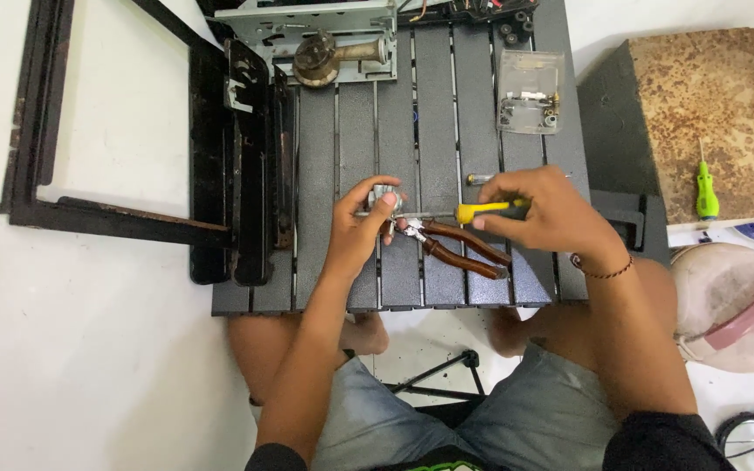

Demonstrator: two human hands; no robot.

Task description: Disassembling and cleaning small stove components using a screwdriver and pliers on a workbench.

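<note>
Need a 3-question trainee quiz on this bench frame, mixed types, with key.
1. True or false: the right hand holds the yellow-handled screwdriver.
2. What lies on the dark grey slatted metal table just below both hands?
A. brown-handled pliers
B. a hammer
C. a wrench
3. Fill in: the left hand pinches a small ____ metal part.

Key
1. True; its shaft points toward the part.
2. A
3. Silver-grey

Extra note: a green screwdriver lies apart on the rusty box, and a clear plastic case sits further up the table.
</note>
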